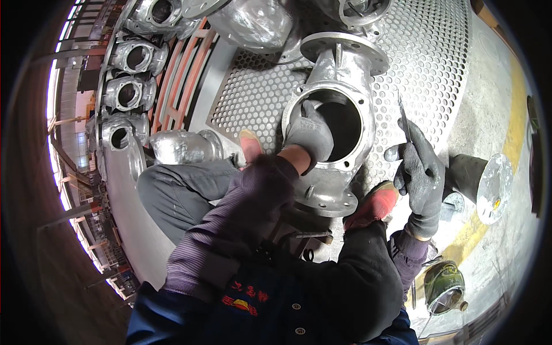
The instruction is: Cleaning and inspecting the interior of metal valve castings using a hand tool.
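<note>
In front of me stands a silver-painted flanged valve body point(361, 150) with a wide round opening. My left hand point(310, 137), in a grey glove, reaches into that opening by its left rim. Its fingertips are partly hidden there, and I cannot make out anything in them. Off to the right of the casting, my gloved right hand point(422, 172) is closed on a thin, pointed metal tool point(405, 118), like a narrow blade or scraper. The tool points up and away from me, apart from the casting.
The casting stands on a perforated metal plate point(425, 75). More silver castings point(127, 93) line the left beside orange bars point(181, 80); another large one point(253, 23) lies beyond. At right are a flanged pipe piece point(493, 187) and a dark green container point(444, 286). My red shoes point(374, 204) flank the casting.
</note>
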A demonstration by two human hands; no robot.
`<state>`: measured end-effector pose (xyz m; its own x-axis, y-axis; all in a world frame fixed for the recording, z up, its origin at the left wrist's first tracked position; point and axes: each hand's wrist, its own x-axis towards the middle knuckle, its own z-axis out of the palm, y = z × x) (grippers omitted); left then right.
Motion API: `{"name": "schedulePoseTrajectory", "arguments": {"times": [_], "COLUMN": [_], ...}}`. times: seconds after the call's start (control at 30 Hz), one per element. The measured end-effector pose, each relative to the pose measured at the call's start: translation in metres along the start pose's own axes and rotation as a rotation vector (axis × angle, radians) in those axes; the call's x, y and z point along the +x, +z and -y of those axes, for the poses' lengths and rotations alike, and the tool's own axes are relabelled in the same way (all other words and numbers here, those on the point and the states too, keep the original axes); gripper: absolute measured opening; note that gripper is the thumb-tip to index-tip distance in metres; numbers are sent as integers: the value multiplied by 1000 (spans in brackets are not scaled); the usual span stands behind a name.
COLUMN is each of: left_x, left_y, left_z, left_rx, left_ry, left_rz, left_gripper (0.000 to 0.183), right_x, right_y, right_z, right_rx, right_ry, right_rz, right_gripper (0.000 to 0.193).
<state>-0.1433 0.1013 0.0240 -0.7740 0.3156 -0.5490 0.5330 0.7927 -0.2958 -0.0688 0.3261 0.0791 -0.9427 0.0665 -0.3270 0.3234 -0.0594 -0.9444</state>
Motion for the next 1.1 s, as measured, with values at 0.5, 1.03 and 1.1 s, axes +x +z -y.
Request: {"name": "schedulePoseTrajectory", "arguments": {"times": [0.5, 1.03, 1.1], "left_x": [17, 9, 24], "left_y": [12, 10, 5], "left_z": [-3, -7, -19], "left_rx": [-43, -135, -240], "left_ry": [80, 222, 261], "left_rz": [426, 426, 369], "left_gripper": [36, 28, 27], "right_x": [11, 11, 3], "right_y": [7, 8, -5], "right_z": [-11, -17, -7], "right_rx": [4, -13, -50], "right_ry": [-15, 1, 34], "right_rz": [-9, 30, -25], "right_gripper": [58, 60, 61]}}
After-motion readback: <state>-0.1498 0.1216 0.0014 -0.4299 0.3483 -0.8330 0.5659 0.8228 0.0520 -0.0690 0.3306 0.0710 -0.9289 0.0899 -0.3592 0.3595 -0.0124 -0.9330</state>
